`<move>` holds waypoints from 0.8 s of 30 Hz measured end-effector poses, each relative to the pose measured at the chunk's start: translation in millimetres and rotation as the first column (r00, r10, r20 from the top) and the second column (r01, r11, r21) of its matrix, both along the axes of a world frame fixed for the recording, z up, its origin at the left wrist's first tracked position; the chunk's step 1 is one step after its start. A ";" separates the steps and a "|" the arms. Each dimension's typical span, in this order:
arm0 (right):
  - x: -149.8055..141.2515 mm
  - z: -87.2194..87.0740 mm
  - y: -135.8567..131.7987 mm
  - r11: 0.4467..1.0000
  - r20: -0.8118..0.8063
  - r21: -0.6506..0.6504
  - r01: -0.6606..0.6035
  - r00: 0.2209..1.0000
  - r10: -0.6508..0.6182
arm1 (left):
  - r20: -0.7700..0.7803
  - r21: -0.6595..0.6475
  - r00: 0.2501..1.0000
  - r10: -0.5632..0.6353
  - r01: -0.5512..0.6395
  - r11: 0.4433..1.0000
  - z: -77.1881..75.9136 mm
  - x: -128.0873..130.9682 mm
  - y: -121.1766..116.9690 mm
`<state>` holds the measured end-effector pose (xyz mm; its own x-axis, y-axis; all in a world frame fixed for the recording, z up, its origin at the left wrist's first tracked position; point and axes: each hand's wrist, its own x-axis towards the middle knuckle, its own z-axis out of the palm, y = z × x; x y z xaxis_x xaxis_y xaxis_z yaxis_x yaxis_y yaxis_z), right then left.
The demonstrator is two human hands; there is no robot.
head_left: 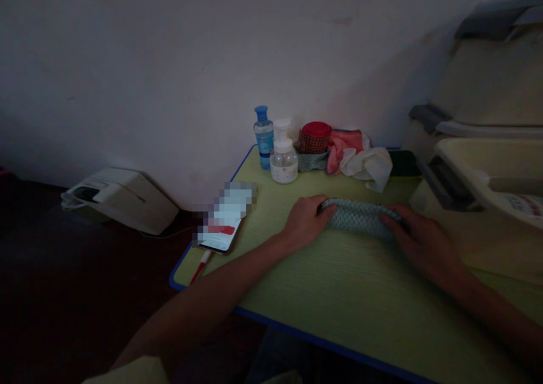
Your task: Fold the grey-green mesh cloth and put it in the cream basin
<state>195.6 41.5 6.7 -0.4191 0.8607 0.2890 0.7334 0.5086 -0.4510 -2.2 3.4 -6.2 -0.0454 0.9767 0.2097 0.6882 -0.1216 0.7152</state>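
A grey-green woven piece, like a small soft basket or a folded mat, is stretched between my two hands just over the table. My left hand closes on its left end, thumb along the near side. At the opposite end, my right hand pinches the upper corner between thumb and fingers. A dark edge shows along its top. I cannot tell whether it touches the tabletop.
Left of my hands lies a lit phone with a red-and-white cable. Along the wall stand a blue bottle, a clear jar, a red-lidded container and crumpled cloths. Cream bins rise at right; a white box sits left.
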 end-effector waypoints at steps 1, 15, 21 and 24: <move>0.0 -0.1 0.1 1.000 -0.017 -0.017 0.005 1.000 -0.005 | -0.013 -0.002 1.000 0.006 -0.006 1.000 -0.3 0.0 0.3; -1.7 -0.8 0.9 0.995 0.012 -0.099 -0.007 1.000 0.008 | -0.215 -0.019 0.977 0.010 -0.015 1.000 2.5 2.1 -1.3; -1.6 -1.0 1.5 0.998 -0.003 -0.063 -0.015 1.000 0.015 | -0.292 -0.038 0.956 0.032 -0.045 0.998 2.7 2.9 -1.5; -1.8 0.2 1.4 0.997 0.008 -0.071 -0.017 1.000 0.018 | -0.322 -0.049 0.946 0.040 -0.059 0.997 3.1 3.1 -1.8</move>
<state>193.8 42.9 6.9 -0.4367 0.8713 0.2240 0.7286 0.4886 -0.4800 0.9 1.6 -3.1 -0.0337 0.9857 0.1653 0.8866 -0.0469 0.4602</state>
